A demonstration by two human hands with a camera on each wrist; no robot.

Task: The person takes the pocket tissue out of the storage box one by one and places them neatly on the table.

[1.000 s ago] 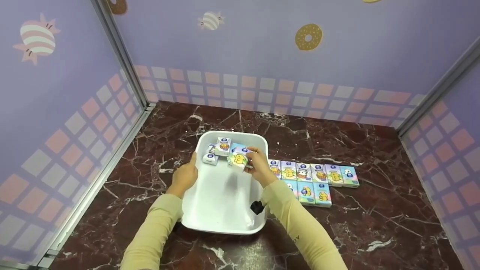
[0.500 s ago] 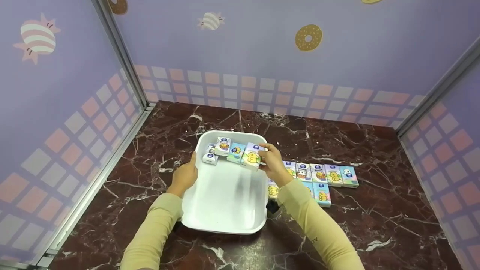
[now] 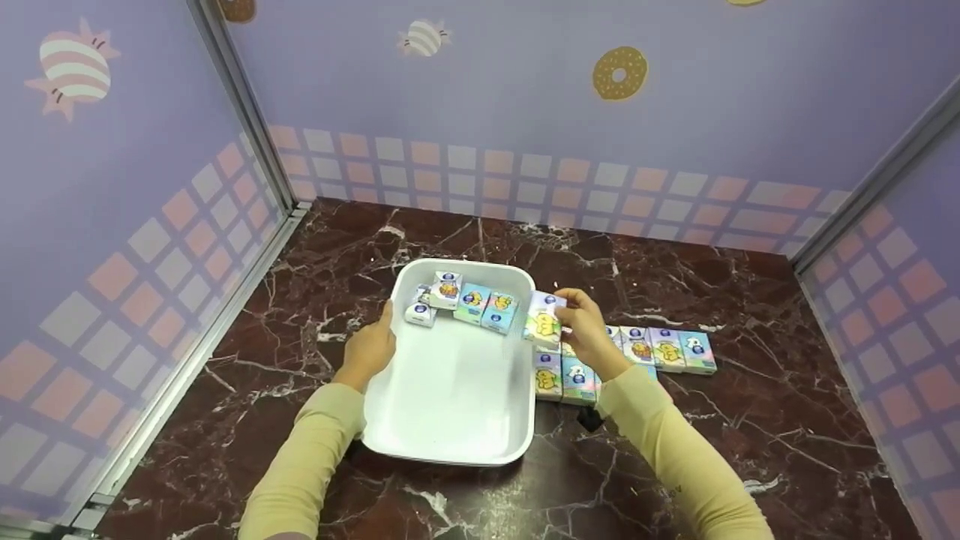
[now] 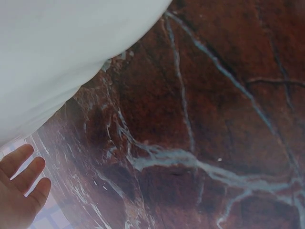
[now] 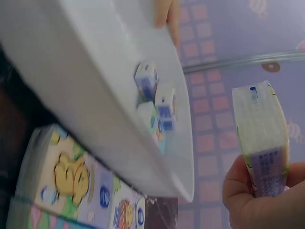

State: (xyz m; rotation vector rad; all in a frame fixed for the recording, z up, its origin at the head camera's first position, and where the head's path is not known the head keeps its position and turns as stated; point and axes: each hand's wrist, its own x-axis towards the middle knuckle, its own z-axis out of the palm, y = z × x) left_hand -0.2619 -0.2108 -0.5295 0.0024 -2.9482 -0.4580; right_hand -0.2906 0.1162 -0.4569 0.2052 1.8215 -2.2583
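A white tub (image 3: 448, 461) stands on the marble table, and several small tissue packs (image 3: 499, 313) lie at its far end. My left hand (image 3: 370, 349) holds the tub's left rim; in the left wrist view, a few of its fingers (image 4: 29, 174) extend outside the tub wall. My right hand (image 3: 589, 326) pinches a lilac-and-yellow tissue pack (image 3: 543, 321) by its right side, above the tub's right rim. Seen from the right wrist, this pack (image 5: 261, 129) is raised, with white tissue showing through its wrapper. The right palm is hidden.
Two rows of tissue packs (image 3: 667, 351) lie on the dark red marble table (image 3: 750, 420) right of the tub, partly hidden by my right hand and sleeve. Purple patterned walls (image 3: 510, 90) enclose the table's back and sides.
My right hand has carried the lilac-and-yellow tissue pack rightward, from inside the tub to above its right rim, uncovering packs in the tub. The left hand stays in place.
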